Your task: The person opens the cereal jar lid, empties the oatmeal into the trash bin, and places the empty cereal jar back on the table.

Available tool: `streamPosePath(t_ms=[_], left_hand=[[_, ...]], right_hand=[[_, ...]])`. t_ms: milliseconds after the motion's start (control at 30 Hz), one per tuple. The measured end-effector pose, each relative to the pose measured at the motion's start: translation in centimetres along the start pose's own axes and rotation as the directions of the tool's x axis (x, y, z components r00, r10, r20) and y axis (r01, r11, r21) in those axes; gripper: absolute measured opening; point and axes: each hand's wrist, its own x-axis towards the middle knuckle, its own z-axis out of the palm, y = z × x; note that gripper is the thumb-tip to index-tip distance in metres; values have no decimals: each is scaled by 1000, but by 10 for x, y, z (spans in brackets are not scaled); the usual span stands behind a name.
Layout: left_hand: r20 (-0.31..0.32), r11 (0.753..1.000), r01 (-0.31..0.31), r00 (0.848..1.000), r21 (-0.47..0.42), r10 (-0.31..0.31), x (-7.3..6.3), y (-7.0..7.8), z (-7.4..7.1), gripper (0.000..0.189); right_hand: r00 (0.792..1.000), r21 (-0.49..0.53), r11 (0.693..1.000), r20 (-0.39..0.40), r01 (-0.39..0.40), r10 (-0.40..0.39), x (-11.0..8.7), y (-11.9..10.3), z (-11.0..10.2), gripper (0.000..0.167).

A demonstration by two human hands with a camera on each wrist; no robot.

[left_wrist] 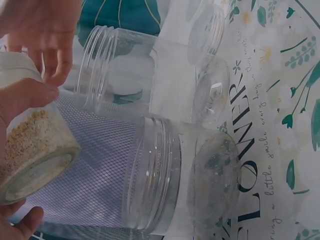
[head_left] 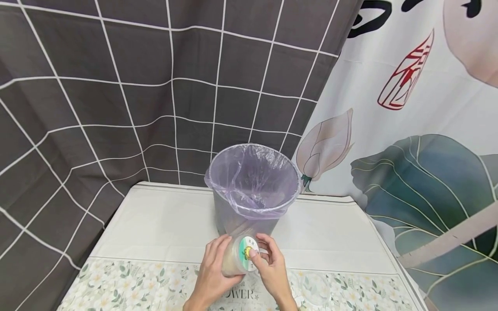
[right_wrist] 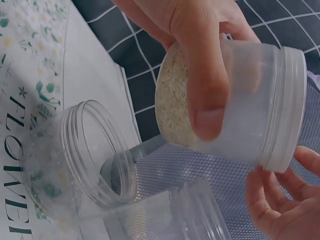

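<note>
My left hand [head_left: 214, 268] grips a translucent jar [head_left: 230, 261] around its body, holding it tilted in front of the bin. Pale grains [right_wrist: 172, 97] fill the bottom part of that jar, as the right wrist view shows. Its lid [head_left: 244, 250] bears a green and white round label with a yellow detail. At the lid my right hand [head_left: 272, 268] has its thumb over the label side and curled fingers at the rim. Two clear, wide-mouthed jars [left_wrist: 155, 80] lie or stand just below the hands in the left wrist view; whether they are upright is hard to tell.
A mesh bin [head_left: 229, 220] with a purple plastic liner [head_left: 292, 185] stands at the back of the table. A floral cloth [head_left: 128, 285] with printed lettering covers the front part. Dark grid fabric [head_left: 148, 103] and a patterned white curtain [head_left: 362, 77] hang behind.
</note>
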Motion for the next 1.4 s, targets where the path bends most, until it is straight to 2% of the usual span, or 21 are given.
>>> streamPosePath(t_ms=[167, 333, 433, 533, 767, 967, 1067, 1167, 1267, 1400], left_hand=[[-3, 994, -77, 997, 79, 77, 3, 2, 1, 93], [-12, 972, -163, 986, 167, 167, 4, 2, 2, 90], [-26, 960, -199, 978, 197, 208, 5, 4, 4, 91], [-49, 948, -228, 969, 220, 244, 6, 6, 6, 93], [-91, 933, -264, 952, 244, 293, 7, 12, 10, 99], [-154, 924, -299, 928, 238, 340, 8, 16, 14, 82], [-166, 921, -325, 917, 213, 362, 9, 17, 14, 79], [-152, 922, -336, 918, 192, 366, 10, 17, 15, 83], [-126, 928, -327, 928, 179, 352, 10, 18, 14, 89], [-110, 930, -327, 931, 165, 347, 10, 19, 13, 89]], right_hand=[[999, -83, 996, 18, -41, 43, -1, -2, 1, 53], [995, -206, 976, 46, -73, 84, -2, -6, 1, 66], [994, -231, 970, 60, -76, 92, -2, -8, 3, 68], [995, -235, 969, 40, -81, 93, -3, -9, 6, 64], [997, -236, 970, -65, -54, 40, -4, -11, 15, 54], [987, -225, 974, -161, -36, -1, -6, -11, 21, 41], [978, -216, 976, -206, -3, -43, -7, -11, 23, 35], [964, -216, 975, -246, 45, -99, -7, -9, 24, 34], [949, -232, 968, -274, 94, -158, -6, -8, 25, 34], [933, -237, 962, -297, 132, -202, -6, -7, 25, 34]])
